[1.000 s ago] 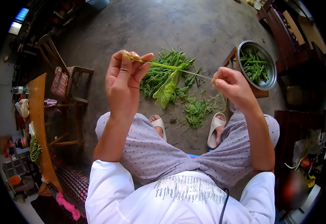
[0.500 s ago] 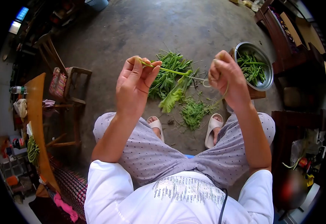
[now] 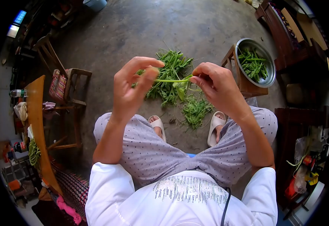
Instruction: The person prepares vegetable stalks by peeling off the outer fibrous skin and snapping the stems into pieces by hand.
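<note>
A green leafy stem (image 3: pixel 171 80) stretches between my two hands. Thumb and fingertips of my right hand (image 3: pixel 218 82) pinch it at its leafy end, where a pale green leaf (image 3: pixel 180 90) hangs. My left hand (image 3: pixel 132 84) is at the stem's other end, its fingers apart and its thumb blurred by motion. That end disappears behind the left thumb, so contact there is hidden. Below, on the floor, lies a heap of leafy green stems (image 3: pixel 168 92). Nearer my feet is a smaller pile of thin green trimmings (image 3: pixel 196 112).
At the right, a metal basin (image 3: pixel 273 71) of green stems rests on a wooden stool (image 3: pixel 256 90). A wooden chair (image 3: pixel 70 81) and a table edge (image 3: pixel 36 113) stand at the left. Dark wooden furniture (image 3: pixel 285 62) lines the right side. My slippered feet flank the trimmings.
My right hand has moved left and now pinches the stem's leafy end; the thin strand it was pulling no longer shows stretched. My left hand's fingers have spread from their pinch.
</note>
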`<state>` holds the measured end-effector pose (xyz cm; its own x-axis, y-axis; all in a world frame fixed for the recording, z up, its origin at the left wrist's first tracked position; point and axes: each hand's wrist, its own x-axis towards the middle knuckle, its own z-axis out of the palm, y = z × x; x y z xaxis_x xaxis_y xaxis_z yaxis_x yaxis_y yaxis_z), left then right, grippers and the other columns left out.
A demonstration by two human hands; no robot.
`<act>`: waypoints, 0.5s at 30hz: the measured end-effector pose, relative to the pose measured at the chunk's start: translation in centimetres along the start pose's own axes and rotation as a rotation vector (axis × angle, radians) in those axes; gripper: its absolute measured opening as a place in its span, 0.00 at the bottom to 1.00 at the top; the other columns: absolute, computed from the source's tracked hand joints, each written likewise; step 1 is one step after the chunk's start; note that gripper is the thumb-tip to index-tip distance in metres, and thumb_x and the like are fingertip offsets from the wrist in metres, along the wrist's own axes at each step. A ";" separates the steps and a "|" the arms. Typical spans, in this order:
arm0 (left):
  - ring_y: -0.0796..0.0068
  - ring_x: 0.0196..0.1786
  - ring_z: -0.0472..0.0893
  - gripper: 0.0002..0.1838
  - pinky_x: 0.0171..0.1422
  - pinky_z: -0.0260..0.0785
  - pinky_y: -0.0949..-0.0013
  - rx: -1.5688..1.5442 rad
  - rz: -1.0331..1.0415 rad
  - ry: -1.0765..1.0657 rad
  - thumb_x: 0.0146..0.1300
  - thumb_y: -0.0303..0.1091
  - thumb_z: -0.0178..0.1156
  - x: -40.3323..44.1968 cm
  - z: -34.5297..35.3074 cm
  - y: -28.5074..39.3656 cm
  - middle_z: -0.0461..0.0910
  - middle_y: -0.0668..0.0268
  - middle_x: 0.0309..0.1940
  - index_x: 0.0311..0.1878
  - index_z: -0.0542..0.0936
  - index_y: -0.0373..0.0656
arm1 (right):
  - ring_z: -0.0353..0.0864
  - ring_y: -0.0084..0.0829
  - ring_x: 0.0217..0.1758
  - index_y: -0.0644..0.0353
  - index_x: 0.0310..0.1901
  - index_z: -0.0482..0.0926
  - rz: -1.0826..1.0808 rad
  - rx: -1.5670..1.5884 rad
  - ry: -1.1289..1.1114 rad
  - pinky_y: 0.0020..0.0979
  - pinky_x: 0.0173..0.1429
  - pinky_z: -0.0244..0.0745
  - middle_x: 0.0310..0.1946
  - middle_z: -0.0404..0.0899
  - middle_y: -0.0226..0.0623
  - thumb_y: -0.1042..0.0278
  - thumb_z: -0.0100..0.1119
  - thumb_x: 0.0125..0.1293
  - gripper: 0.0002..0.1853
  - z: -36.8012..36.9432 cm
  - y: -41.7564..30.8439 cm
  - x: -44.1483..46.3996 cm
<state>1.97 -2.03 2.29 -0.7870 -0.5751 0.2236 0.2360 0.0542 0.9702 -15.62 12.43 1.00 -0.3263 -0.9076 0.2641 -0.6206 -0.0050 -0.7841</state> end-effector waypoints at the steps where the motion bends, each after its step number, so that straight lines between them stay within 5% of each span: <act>1: 0.70 0.44 0.80 0.14 0.42 0.71 0.73 0.371 0.050 -0.030 0.63 0.39 0.61 0.1 0.4 0.3 0.80 0.61 0.42 0.46 0.78 0.40 | 0.75 0.42 0.27 0.67 0.33 0.76 -0.003 -0.012 -0.003 0.37 0.33 0.69 0.26 0.76 0.44 0.72 0.61 0.60 0.07 0.0 -0.1 0.0; 2: 0.72 0.42 0.80 0.13 0.41 0.69 0.72 0.743 0.101 -0.060 0.60 0.38 0.64 0.2 0.7 0.4 0.82 0.63 0.40 0.44 0.81 0.42 | 0.76 0.43 0.28 0.67 0.33 0.76 -0.007 -0.024 -0.006 0.38 0.33 0.69 0.27 0.76 0.45 0.72 0.61 0.60 0.07 0.0 -0.2 0.0; 5: 0.70 0.39 0.79 0.14 0.44 0.68 0.67 1.048 0.353 -0.181 0.54 0.36 0.68 0.4 1.6 -1.1 0.83 0.67 0.33 0.43 0.82 0.45 | 0.75 0.44 0.29 0.67 0.33 0.76 -0.049 -0.036 -0.005 0.38 0.34 0.69 0.27 0.76 0.45 0.72 0.60 0.60 0.07 0.2 0.1 0.1; 15: 0.68 0.32 0.80 0.10 0.37 0.70 0.69 0.756 0.133 -0.143 0.56 0.28 0.65 0.1 2.9 -2.9 0.81 0.62 0.30 0.42 0.81 0.39 | 0.74 0.43 0.35 0.64 0.33 0.76 -0.151 -0.136 -0.004 0.39 0.39 0.69 0.28 0.74 0.42 0.76 0.59 0.59 0.03 0.1 -0.1 0.1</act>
<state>-0.42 0.14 -0.20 -0.8573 -0.4166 0.3025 -0.0787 0.6866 0.7228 -15.50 12.26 1.06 -0.2194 -0.9027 0.3702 -0.7527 -0.0848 -0.6529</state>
